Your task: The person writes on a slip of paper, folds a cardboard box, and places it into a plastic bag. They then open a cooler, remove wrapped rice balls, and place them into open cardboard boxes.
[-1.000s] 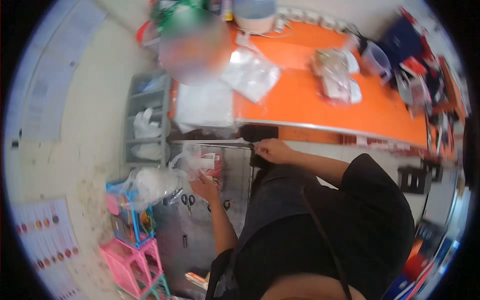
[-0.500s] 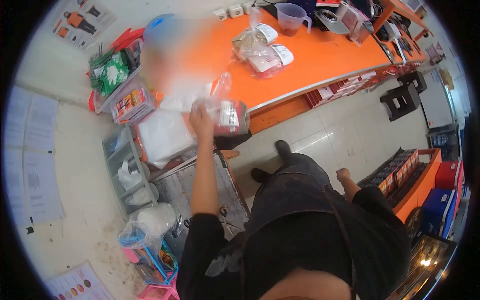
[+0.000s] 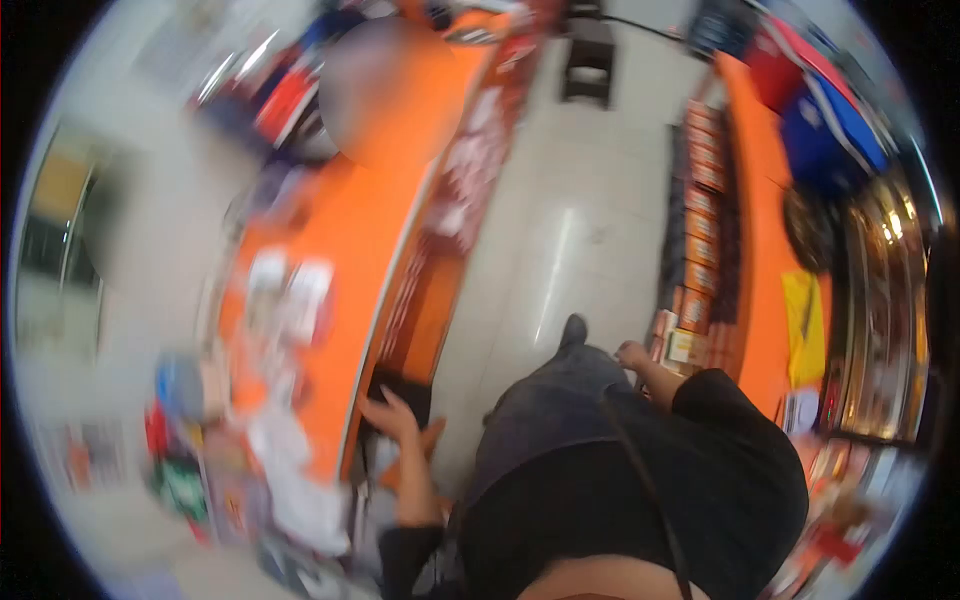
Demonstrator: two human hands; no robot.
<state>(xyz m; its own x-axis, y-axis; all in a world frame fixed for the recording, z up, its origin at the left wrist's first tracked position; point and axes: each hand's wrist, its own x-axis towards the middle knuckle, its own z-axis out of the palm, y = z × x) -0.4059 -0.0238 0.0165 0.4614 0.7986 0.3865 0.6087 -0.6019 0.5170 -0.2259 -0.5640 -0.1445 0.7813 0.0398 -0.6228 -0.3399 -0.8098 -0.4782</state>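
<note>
My left hand (image 3: 392,415) is beside the front edge of the orange counter (image 3: 340,215), its fingers apart and nothing in them. White plastic bags (image 3: 280,440) lie blurred on the counter to its left. Farther along the counter are bagged packets with white labels (image 3: 310,290). My right hand (image 3: 632,355) hangs by my hip with its fingers curled in and no object showing in it. Closest to it are the small boxes (image 3: 683,347) at the near end of the right-hand shelf.
A tiled floor (image 3: 540,230) runs between the counter and the right-hand orange shelf (image 3: 755,200), which carries a row of orange boxes (image 3: 700,220). A dark stool (image 3: 588,62) stands at the far end. Blue cooler box (image 3: 825,130) and lit display case (image 3: 885,290) are at right.
The view has swung right, along the aisle. My left hand has come off the clear plastic bag and its fingers have spread. My right hand remains low by my side.
</note>
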